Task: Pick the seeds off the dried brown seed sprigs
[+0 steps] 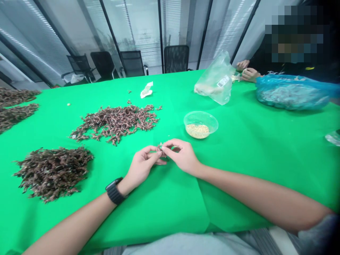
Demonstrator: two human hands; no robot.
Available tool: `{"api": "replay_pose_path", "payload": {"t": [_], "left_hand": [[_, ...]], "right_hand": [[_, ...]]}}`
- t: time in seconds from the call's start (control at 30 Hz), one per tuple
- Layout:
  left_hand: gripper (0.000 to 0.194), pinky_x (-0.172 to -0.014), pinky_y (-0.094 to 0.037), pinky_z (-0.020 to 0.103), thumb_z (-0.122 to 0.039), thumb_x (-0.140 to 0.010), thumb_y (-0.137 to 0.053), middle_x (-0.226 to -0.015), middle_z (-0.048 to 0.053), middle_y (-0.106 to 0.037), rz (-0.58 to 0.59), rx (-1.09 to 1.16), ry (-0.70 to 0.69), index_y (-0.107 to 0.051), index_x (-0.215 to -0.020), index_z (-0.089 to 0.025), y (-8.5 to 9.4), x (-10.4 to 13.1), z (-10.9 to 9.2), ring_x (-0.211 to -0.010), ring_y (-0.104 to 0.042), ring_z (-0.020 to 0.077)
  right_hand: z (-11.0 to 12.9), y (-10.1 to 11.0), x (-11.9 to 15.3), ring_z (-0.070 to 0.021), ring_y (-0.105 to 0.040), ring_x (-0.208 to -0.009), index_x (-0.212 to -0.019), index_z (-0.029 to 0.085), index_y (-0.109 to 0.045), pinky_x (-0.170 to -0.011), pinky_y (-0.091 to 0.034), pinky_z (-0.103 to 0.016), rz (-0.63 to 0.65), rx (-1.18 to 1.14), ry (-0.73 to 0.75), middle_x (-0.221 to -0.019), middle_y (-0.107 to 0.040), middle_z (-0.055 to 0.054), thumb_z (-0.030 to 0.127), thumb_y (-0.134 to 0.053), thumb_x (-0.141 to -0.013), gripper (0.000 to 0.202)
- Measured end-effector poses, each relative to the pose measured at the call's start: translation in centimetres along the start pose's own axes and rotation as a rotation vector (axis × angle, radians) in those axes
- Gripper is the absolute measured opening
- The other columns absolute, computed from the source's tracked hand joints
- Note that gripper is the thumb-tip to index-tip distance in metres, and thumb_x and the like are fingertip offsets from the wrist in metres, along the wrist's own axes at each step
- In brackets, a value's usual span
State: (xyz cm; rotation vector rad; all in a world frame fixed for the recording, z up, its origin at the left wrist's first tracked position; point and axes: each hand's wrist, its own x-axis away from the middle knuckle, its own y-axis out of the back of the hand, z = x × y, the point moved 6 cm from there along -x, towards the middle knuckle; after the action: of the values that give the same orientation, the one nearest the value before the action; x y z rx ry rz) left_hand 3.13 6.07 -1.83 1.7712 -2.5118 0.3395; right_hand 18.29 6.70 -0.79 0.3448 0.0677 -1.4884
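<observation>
Over the middle of the green table, my left hand [140,165] and my right hand [184,156] meet fingertip to fingertip. Both are closed in a pinch on one small brown, knobbly piece [159,147], mostly covered by the fingers. Just beyond my right hand stands a clear plastic bowl [213,124] with pale yellowish grains [198,131] in its bottom. A loose, spread-out heap of similar brown pieces [119,122] lies beyond my left hand. Farther left and nearer me is a taller, denser pile of dark brown pieces [54,173].
More brown piles [17,115] lie at the far left edge. A crumpled white wrapper [147,90] and a clear plastic bag [215,83] with a label are farther back. At the right, another person's hands [248,72] are beside a full blue bag [293,94]. Chairs [176,58] stand behind the table.
</observation>
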Motion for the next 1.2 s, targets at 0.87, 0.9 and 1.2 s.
{"api": "replay_pose_path", "payload": {"t": [0.87,0.9,1.2], "left_hand": [[0.033,-0.075,-0.061,0.032,-0.043,-0.083,-0.074,-0.089,0.006,-0.078,-0.077,-0.076,-0.066,-0.059,-0.094,-0.016,0.6,0.0,-0.1,-0.072,-0.076,0.0196],[0.033,-0.074,-0.060,0.031,-0.043,-0.084,-0.073,-0.083,0.005,-0.078,-0.066,-0.123,-0.082,-0.059,-0.095,-0.016,0.5,0.1,0.0,-0.071,-0.075,0.0198],[0.023,-0.073,-0.056,0.026,-0.038,-0.088,-0.067,-0.084,0.004,-0.078,-0.115,-0.562,-0.281,-0.068,-0.097,-0.017,0.2,1.2,-1.4,-0.076,-0.075,0.0188]], "right_hand": [[1.6,0.7,0.2,-0.0147,-0.062,-0.072,-0.081,0.019,-0.069,-0.064,-0.049,-0.027,-0.054,0.147,0.150,-0.082,-0.070,-0.003,0.022,-0.065,-0.085,0.007],[2.0,0.5,0.4,-0.0149,-0.063,-0.073,-0.080,0.019,-0.069,-0.065,-0.049,-0.027,-0.048,0.160,0.176,-0.082,-0.070,-0.003,0.022,-0.065,-0.085,0.007],[3.3,0.0,1.2,-0.0160,-0.065,-0.077,-0.080,0.021,-0.068,-0.068,-0.050,-0.028,-0.039,0.268,0.328,-0.082,-0.072,-0.002,0.017,-0.066,-0.085,0.007]]}}
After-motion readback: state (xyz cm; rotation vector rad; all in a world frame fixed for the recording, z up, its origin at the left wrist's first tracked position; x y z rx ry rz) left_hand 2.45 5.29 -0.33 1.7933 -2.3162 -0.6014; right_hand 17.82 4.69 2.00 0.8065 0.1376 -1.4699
